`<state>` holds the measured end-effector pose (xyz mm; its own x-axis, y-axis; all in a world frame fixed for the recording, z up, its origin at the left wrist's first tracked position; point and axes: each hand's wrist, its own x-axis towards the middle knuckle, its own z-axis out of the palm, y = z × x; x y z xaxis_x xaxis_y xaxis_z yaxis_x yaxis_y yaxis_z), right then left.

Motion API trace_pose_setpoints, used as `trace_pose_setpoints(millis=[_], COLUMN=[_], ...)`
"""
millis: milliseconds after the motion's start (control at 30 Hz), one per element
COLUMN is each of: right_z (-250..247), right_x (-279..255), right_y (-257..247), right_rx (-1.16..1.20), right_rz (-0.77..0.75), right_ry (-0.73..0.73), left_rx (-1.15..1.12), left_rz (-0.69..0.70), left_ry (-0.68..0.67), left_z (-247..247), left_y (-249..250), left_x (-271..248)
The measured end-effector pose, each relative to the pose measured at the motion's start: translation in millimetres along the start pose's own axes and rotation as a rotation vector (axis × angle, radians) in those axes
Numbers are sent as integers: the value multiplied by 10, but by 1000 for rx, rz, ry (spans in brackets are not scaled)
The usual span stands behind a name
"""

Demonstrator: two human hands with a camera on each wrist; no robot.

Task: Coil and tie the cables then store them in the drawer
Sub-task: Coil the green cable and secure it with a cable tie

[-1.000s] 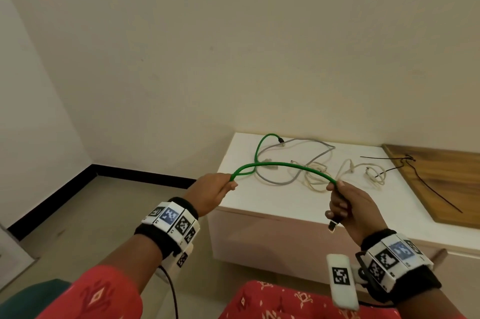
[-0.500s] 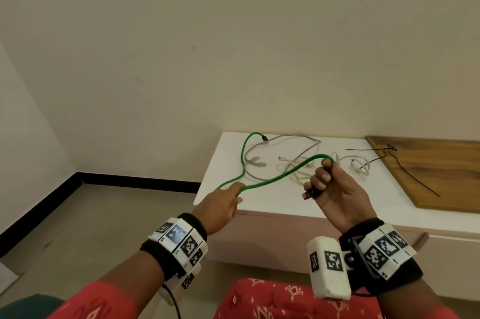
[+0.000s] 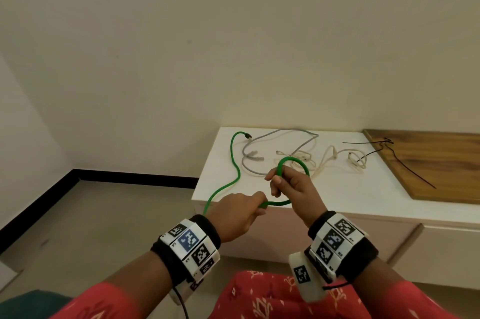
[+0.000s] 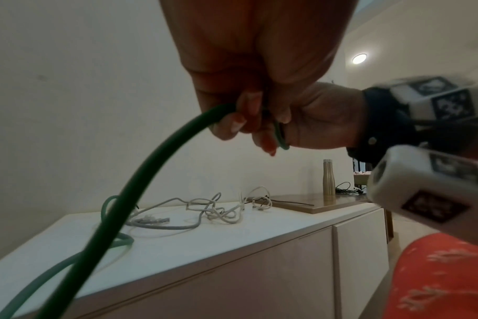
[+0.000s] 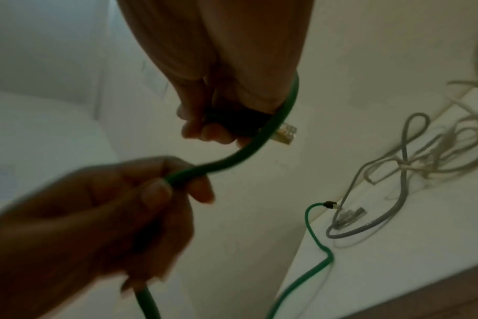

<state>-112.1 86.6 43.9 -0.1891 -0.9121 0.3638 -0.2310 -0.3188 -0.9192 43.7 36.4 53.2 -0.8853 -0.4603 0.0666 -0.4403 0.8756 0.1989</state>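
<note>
- Head view, lower centre: left hand (image 3: 237, 211) closed around the green cable (image 3: 235, 162), fingers and thumb pinching it; right wrist view confirms the pinch.
- Right hand (image 3: 292, 188) just above and right of the left hand, fingers curled around the same cable. A small loop stands up over its knuckles; a short span runs from under this hand down-left to the left hand.
- Right wrist view: clear plug (image 5: 285, 135) sticks out beside the right fingers.
- From the left hand the cable drops off the front-left edge of the white cabinet (image 3: 363, 201), then climbs onto its top; far end lies upper left of the top.
- Mid frame, behind the hands: grey cable (image 3: 283, 149) and cream cable (image 3: 330, 160), loose on the cabinet top.
- Right of frame: wooden board (image 3: 441, 162) with thin black ties (image 3: 405, 162) across its left edge.
</note>
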Motion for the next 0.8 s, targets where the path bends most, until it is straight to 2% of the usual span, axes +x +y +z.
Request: trace_pose_setpoints(millis=[133, 267, 433, 533, 667, 800], right_z=[34, 75, 22, 24, 8, -23], right_x=[-41, -69, -83, -124, -145, -140], right_y=[56, 23, -58, -122, -162, -208], right_rx=[-275, -516, -545, -516, -501, -618], right_rz=[50, 71, 193, 224, 224, 186], right_ry=[-56, -100, -240, -329, -360, -360], left_rx=[102, 110, -125, -173, -215, -280], left_rz=[-8, 80, 49, 44, 87, 135], left_ry=[14, 195, 186, 202, 287, 372], left_z=[-22, -21, -82, -94, -113, -114], left_y=[-7, -41, -84, -143, -167, -164], left_x=[29, 14, 13, 20, 14, 13])
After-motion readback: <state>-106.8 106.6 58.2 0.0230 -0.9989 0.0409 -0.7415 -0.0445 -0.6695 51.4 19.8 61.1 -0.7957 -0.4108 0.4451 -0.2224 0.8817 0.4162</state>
